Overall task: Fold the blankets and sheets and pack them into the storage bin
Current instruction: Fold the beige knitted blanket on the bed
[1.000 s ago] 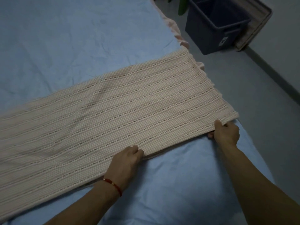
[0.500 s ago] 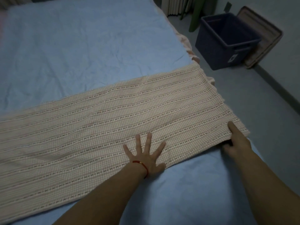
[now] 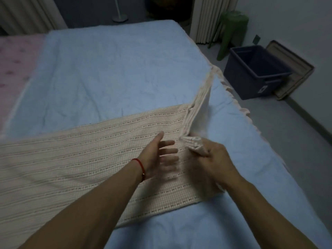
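Head view: the beige blanket [image 3: 86, 159], folded into a long band, lies across the near part of the blue sheet [image 3: 111, 72] on the bed. The right hand [image 3: 213, 159] is closed on the blanket's right end, lifted and turned leftward so its layered edge stands up off the bed. The left hand [image 3: 159, 157] hovers open just beside it, fingers spread, blurred. Much blue sheet lies bare beyond the band. The dark bin [image 3: 255, 76] stands open on the floor, well apart to the right.
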A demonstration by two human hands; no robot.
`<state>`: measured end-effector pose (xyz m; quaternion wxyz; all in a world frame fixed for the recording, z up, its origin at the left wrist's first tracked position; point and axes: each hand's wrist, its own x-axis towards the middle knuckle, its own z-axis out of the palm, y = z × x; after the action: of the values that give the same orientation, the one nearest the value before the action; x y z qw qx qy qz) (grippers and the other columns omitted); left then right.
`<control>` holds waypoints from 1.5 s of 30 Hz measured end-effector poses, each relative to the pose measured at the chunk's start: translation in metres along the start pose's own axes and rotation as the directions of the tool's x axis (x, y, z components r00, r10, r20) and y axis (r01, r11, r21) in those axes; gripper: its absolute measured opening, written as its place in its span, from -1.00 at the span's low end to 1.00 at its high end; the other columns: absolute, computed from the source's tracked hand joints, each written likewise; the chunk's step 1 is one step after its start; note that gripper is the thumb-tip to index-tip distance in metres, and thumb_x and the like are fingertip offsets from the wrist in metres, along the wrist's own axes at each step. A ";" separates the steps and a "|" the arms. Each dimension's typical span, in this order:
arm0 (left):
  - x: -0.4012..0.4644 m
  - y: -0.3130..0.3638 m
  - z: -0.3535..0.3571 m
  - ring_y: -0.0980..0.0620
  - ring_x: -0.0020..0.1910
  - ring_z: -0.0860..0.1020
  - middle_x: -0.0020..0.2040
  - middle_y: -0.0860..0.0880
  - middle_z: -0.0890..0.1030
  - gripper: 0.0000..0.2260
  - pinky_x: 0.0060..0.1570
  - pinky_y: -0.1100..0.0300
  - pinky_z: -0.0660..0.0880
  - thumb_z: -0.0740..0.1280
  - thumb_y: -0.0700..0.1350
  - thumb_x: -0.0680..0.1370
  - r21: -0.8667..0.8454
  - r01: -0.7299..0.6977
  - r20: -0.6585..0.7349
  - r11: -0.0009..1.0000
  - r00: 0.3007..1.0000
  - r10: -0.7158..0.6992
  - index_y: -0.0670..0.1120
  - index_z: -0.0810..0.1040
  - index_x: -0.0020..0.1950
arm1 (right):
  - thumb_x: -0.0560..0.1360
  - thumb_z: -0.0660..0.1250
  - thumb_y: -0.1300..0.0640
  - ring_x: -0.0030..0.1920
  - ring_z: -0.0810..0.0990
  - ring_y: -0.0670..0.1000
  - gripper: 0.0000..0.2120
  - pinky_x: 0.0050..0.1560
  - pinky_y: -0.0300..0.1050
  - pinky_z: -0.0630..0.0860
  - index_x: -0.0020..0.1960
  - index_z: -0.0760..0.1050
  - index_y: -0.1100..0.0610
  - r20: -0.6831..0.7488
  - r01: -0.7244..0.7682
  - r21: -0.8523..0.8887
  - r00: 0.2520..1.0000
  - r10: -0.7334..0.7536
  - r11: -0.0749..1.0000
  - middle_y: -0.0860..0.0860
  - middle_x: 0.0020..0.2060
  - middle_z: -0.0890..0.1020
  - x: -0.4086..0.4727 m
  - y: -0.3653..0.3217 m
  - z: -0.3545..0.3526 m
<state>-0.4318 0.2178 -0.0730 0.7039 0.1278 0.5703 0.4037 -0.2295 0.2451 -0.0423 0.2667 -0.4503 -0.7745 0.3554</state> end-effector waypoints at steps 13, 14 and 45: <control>0.002 -0.057 -0.125 -0.01 0.07 0.65 0.15 -0.04 0.68 -0.70 0.13 0.00 0.58 0.43 -0.18 0.54 0.349 -0.214 -0.292 0.912 0.900 0.323 -0.05 0.53 0.26 | 0.61 -0.12 -0.39 0.61 0.11 -0.07 -0.40 0.53 0.33 0.06 0.58 0.20 -0.21 0.570 0.352 -0.296 0.811 -0.131 0.888 -0.14 0.62 0.15 -0.067 0.018 0.155; -0.002 -0.053 -0.124 0.03 0.04 0.66 0.10 0.02 0.69 -0.71 0.11 0.02 0.59 0.38 -0.23 0.55 0.359 -0.269 -0.306 0.894 0.871 0.385 -0.01 0.55 0.24 | 0.59 -0.10 -0.43 0.60 0.13 -0.12 -0.36 0.54 0.31 0.06 0.57 0.23 -0.20 0.531 0.328 -0.285 0.836 -0.137 0.901 -0.18 0.61 0.16 -0.069 0.018 0.147; 0.021 -0.040 -0.187 -0.12 0.11 0.67 0.11 -0.06 0.71 -0.30 0.23 -0.10 0.53 0.50 0.41 0.29 0.153 -0.016 -0.297 0.988 0.953 0.062 -0.09 0.65 0.18 | 0.60 0.33 -0.06 0.52 0.31 0.07 -0.32 0.43 -0.10 0.23 0.62 0.11 -0.06 0.309 -0.527 -0.138 0.782 0.542 0.839 -0.01 0.56 0.29 0.003 0.070 0.080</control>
<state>-0.5839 0.1551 -0.1725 0.5892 0.1285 0.6966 0.3886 -0.2546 0.2466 -0.1457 0.0093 -0.5894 -0.6566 0.4706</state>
